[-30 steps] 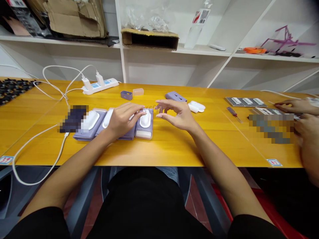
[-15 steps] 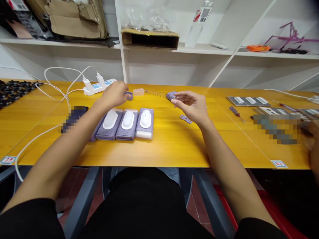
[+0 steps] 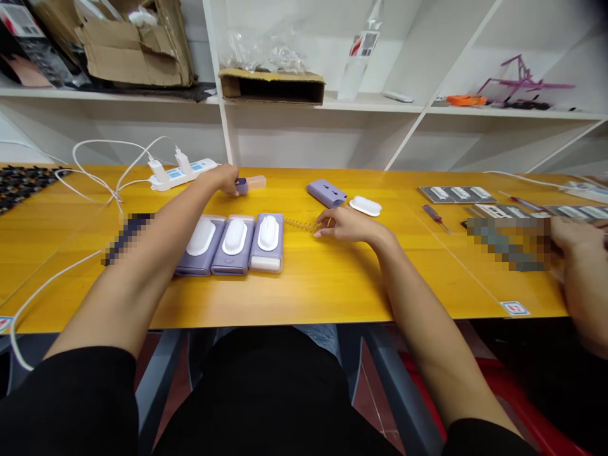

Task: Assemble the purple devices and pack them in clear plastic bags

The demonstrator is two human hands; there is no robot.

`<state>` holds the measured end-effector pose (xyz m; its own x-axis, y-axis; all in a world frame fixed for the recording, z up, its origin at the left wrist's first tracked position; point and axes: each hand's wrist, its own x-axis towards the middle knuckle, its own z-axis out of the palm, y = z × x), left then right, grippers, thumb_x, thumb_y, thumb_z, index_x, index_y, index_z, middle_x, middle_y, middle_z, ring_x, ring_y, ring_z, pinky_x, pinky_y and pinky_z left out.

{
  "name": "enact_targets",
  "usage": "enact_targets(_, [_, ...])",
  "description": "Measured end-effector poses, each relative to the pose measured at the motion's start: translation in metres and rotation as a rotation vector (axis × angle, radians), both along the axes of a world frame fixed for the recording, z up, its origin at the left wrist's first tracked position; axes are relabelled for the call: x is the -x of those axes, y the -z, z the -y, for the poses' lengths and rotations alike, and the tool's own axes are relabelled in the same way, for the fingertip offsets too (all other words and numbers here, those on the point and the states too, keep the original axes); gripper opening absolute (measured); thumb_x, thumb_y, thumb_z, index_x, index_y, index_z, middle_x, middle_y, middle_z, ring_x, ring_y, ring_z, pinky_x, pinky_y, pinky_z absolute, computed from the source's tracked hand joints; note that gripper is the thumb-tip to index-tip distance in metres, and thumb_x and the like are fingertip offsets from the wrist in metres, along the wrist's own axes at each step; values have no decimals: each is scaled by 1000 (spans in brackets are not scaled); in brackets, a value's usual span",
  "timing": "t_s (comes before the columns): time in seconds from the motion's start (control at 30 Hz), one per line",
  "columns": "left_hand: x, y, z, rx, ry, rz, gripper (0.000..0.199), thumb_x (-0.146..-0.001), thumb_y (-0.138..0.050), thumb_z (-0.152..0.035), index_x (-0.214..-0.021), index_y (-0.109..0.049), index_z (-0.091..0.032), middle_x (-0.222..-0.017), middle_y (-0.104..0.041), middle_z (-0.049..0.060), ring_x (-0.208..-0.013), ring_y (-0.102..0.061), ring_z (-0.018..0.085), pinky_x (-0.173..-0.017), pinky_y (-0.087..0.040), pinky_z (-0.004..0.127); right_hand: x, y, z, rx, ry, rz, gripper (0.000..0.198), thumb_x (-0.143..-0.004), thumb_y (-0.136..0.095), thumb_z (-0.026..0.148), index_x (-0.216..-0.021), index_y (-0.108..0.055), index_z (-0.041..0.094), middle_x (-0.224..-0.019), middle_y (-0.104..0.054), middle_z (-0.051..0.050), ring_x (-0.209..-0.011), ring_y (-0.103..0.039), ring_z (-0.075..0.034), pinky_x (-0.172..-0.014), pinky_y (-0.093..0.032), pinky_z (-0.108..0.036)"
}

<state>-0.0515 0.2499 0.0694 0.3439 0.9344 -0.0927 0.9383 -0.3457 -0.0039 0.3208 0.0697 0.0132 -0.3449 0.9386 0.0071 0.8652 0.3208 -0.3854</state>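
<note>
My left hand (image 3: 227,178) is at the back of the table, its fingers closed at a small purple part (image 3: 242,186); a translucent pinkish block (image 3: 256,182) lies right beside that part. My right hand (image 3: 342,225) pinches the right end of a thin coil spring (image 3: 300,225), which stretches leftward just above the table toward the row of cases. Behind this hand rests a purple case (image 3: 327,193) with small dark openings. A white oval cover (image 3: 365,206) lies beyond the knuckles. In front of my left hand stand several purple cases (image 3: 232,259) with white oval pieces on top.
A white power strip (image 3: 183,175) with plugs and cables lies at the back left. To the right are a screwdriver (image 3: 436,217), a grey tray (image 3: 456,194) of white pieces and another person's hand (image 3: 582,253). White shelves (image 3: 304,136) rise behind the table.
The purple case has left my right hand and lies on the table. That hand has come nearer with the spring's end. The white oval cover now shows; the flat purple plate is out of sight.
</note>
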Motion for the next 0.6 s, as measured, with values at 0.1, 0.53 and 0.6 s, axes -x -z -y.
enact_targets(0.1, [-12,-24,28,-96,54,14,48,-87,-89,-49,-123,-82,-18,-118,-84,15,-114,-76,36,-95,-57,40,4,0,2,-78,37,-59,43,-96,-89,51,-122,-85,17,-109,-88,-15,-98,-82,-35,-90,-64,-49])
enact_targets(0.53, [-83,17,196,-272,538,515,44,-108,-74,-45,-141,-67,-18,-142,-76,21,-129,-75,38,-103,-61,48,32,-15,27,-115,-126,-919,68,-65,-114,61,-118,-88,27,-119,-88,-8,-109,-85,-34,-104,-72,-55])
enact_targets(0.6, [-70,11,165,-257,483,480,64,-101,-82,-51,-153,-63,-18,-150,-74,21,-140,-71,40,-115,-58,50,23,-15,22,-151,-35,-907,67,-65,-113,62,-116,-87,26,-121,-89,-9,-109,-86,-34,-107,-71,-57])
